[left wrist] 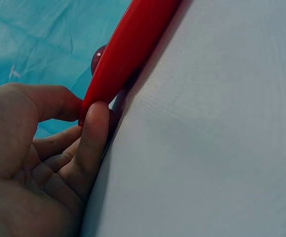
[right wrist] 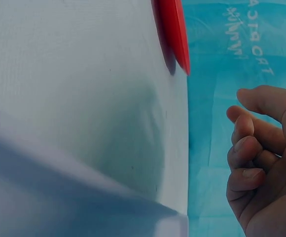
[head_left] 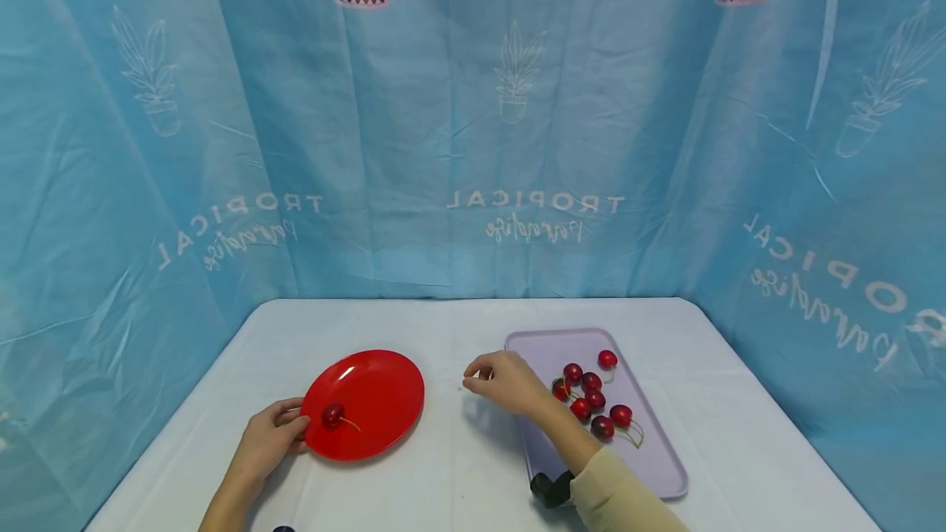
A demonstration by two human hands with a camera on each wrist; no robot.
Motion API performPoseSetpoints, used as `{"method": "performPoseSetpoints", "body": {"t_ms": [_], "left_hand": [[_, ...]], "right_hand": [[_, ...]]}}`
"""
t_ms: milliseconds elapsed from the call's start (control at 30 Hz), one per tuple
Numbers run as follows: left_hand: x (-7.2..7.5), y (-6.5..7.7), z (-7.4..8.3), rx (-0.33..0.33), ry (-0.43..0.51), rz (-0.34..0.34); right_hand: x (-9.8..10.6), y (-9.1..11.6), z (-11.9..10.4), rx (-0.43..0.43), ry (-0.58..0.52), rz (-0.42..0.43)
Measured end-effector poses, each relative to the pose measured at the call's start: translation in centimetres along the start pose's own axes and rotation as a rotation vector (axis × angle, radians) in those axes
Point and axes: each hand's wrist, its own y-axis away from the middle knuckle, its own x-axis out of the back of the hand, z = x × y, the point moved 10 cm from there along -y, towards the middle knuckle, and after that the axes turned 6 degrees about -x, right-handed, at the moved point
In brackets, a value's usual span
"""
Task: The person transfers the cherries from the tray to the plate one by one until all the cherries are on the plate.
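Observation:
My left hand (head_left: 268,436) pinches the near-left rim of a red plate (head_left: 380,401). In the left wrist view its thumb and fingers grip the edge of the plate (left wrist: 128,54), which is slightly tilted off the white surface. One dark red cherry (head_left: 332,415) with a stem lies on the plate. Between plate and tray, my right hand (head_left: 510,382) hovers above the table with nothing in it. The right wrist view shows its fingers (right wrist: 245,150) loosely curled and its thumb apart from them. Several cherries (head_left: 594,399) lie on the pale purple tray (head_left: 661,470), some with stems.
A white cloth covers the table (head_left: 458,466). Blue printed curtains (head_left: 473,146) enclose its back and sides. A black device (head_left: 550,489) sits at the right wrist, over the tray's near-left corner. Part of a small dark object (head_left: 283,529) shows at the bottom edge.

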Motion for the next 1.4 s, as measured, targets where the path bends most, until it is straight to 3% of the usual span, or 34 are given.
{"method": "performPoseSetpoints", "body": {"t_ms": [1400], "left_hand": [[0.1, 0.0, -0.2, 0.002, -0.011, 0.006]], "right_hand": [[4.7, 2.3, 4.1, -0.067, 0.042, 0.092]]}}
